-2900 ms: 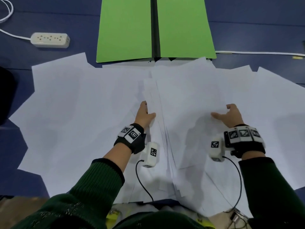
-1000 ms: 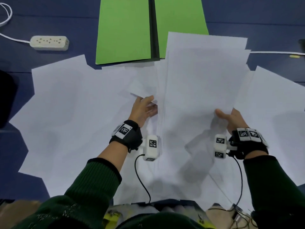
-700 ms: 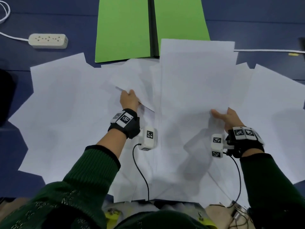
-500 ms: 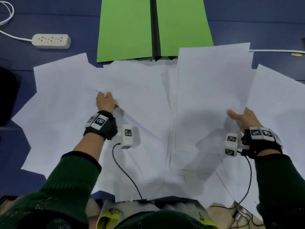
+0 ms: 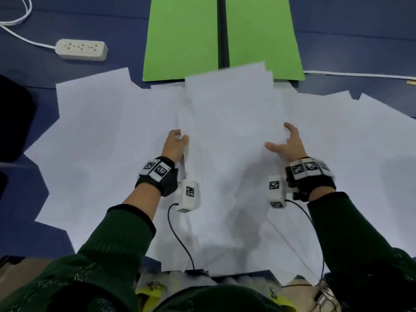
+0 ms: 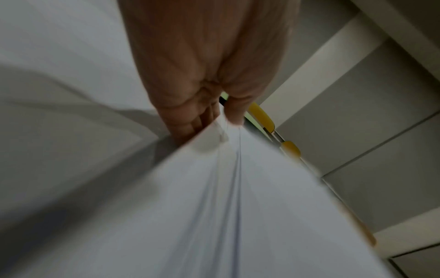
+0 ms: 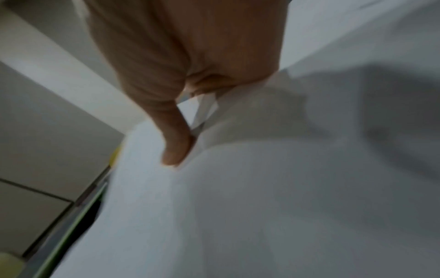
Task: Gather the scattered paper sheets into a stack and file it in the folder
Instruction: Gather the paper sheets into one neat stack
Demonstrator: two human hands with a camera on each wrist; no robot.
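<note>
My left hand point(image 5: 174, 144) pinches the left edge of the stack point(image 5: 234, 122) at frame centre. It has swung back from the far-left sheets point(image 5: 94, 140) with, I think, another sheet. My right hand point(image 5: 287, 145) (thumb spread) grips the right edge. The stack's long axis points up-frame at the folder point(image 5: 182, 37); many sheets remain loose.

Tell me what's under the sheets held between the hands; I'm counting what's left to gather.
Under the held sheets, more loose sheets spread over the blue table; their far edge overlaps the green folder. How many lie directly beneath is hidden.
</note>
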